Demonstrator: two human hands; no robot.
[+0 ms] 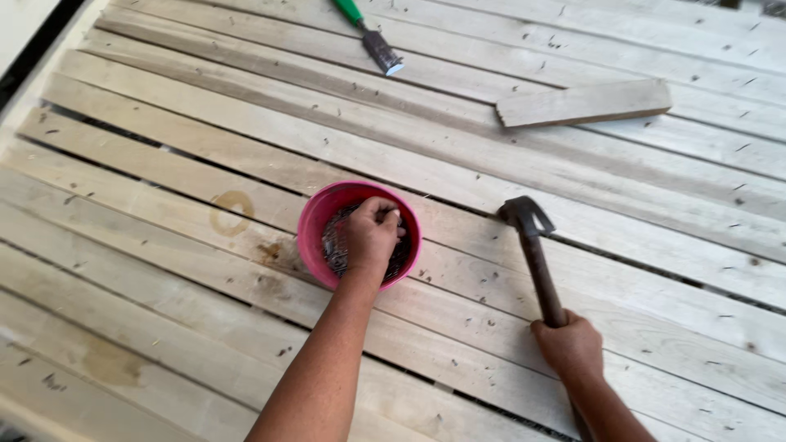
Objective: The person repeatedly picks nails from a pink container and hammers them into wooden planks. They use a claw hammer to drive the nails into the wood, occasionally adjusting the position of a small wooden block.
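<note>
Left hand in the nail bowl, right hand on the hammer

From the head view: left hand (370,237) curled, fingers pinching among nails in the pink bowl (315,221); right hand (571,345) gripping the claw hammer (536,254), handle running up-left, head on the planks (164,270) just right of the bowl.

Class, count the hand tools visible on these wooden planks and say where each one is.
2. A hammer lies right of the pink bowl, gripped by the right hand. A green-handled chisel lies at the top edge. Others may be out of frame.

Pale, rough-sawn wooden planks (205,147), stained in places; glossy pink plastic bowl (315,221); hammer (536,254) of dark, matt, worn metal.
</note>
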